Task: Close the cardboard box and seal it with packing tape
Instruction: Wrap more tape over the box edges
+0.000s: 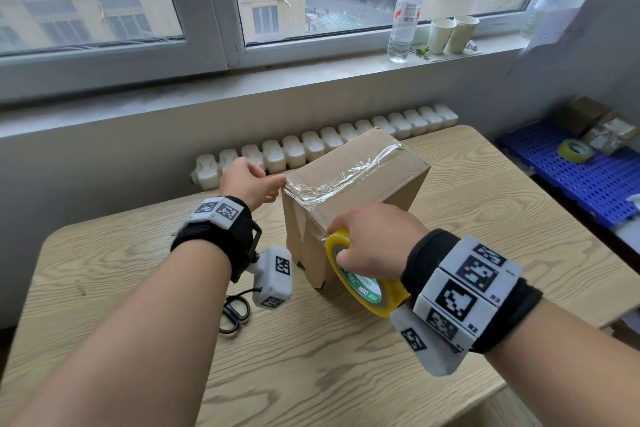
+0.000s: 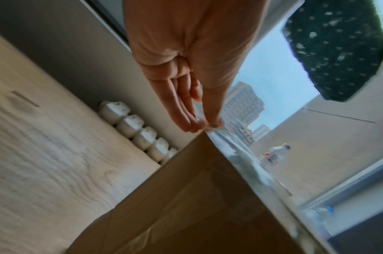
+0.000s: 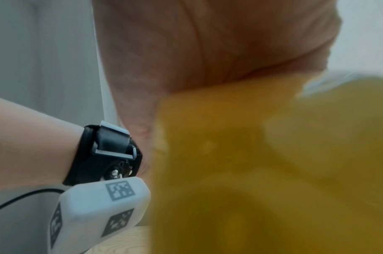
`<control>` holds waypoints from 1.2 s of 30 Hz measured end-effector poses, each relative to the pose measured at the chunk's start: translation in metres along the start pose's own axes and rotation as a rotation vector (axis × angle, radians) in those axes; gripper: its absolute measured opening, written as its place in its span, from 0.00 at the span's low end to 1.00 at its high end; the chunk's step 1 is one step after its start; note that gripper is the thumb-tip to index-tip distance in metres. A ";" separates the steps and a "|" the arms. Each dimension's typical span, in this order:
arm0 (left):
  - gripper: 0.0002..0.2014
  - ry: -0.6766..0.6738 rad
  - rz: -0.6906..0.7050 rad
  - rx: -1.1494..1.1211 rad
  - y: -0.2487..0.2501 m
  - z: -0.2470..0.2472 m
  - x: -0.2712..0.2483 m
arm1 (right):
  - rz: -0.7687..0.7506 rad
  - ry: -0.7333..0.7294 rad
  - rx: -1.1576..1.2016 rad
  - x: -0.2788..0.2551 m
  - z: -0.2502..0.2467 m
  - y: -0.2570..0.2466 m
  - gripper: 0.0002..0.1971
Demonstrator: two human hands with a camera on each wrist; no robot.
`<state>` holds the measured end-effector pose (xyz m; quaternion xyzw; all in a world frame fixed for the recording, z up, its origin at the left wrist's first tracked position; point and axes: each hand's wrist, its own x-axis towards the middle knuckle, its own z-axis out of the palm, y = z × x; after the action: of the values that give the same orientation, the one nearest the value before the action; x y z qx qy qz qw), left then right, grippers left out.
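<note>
A closed brown cardboard box (image 1: 377, 184) stands on the wooden table (image 1: 311, 357), with a crinkled strip of clear tape (image 1: 346, 177) along its top seam. My left hand (image 1: 252, 184) pinches the loose end of that tape at the box's near left top corner; the left wrist view shows the fingertips (image 2: 192, 127) and thumb pressed together just above the box corner (image 2: 208, 171). My right hand (image 1: 370, 243) grips a yellow tape roll (image 1: 363, 277) against the box's near side. In the right wrist view the blurred yellow tape roll (image 3: 262, 163) fills the frame below my palm.
Black scissors (image 1: 235, 314) lie on the table near my left wrist. A white radiator (image 1: 311, 146) runs behind the table. On the windowsill stand a water bottle (image 1: 405, 14) and two paper cups (image 1: 450, 33). A blue crate surface (image 1: 581, 177) at the right holds another tape roll (image 1: 575, 150).
</note>
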<state>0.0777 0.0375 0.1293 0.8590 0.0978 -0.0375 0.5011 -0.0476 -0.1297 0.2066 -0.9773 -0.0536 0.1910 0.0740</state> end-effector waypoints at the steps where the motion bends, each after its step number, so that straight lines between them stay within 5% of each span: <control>1: 0.15 -0.006 -0.017 -0.039 -0.003 -0.001 0.000 | 0.000 0.003 0.002 0.000 0.000 0.000 0.22; 8: 0.05 0.118 0.169 0.093 0.015 -0.007 -0.002 | 0.011 0.005 -0.004 0.002 0.000 -0.002 0.20; 13: 0.04 -0.268 0.222 0.032 0.017 -0.014 -0.005 | 0.011 0.005 -0.003 0.002 0.001 -0.002 0.20; 20: 0.10 -0.273 0.081 -0.169 0.000 0.001 -0.008 | 0.021 0.008 0.026 0.002 0.002 0.003 0.21; 24: 0.09 -0.257 0.157 -0.057 0.013 -0.001 -0.008 | 0.015 0.016 0.036 0.003 0.003 0.005 0.22; 29: 0.08 -0.651 0.105 -0.006 0.030 -0.001 -0.018 | 0.022 0.020 0.011 0.003 0.003 0.004 0.20; 36: 0.07 -0.571 0.158 0.098 0.030 0.003 -0.027 | 0.014 0.022 -0.005 0.002 0.005 0.002 0.20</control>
<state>0.0574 0.0166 0.1578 0.8417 -0.1161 -0.2434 0.4678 -0.0475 -0.1308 0.2012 -0.9799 -0.0466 0.1805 0.0706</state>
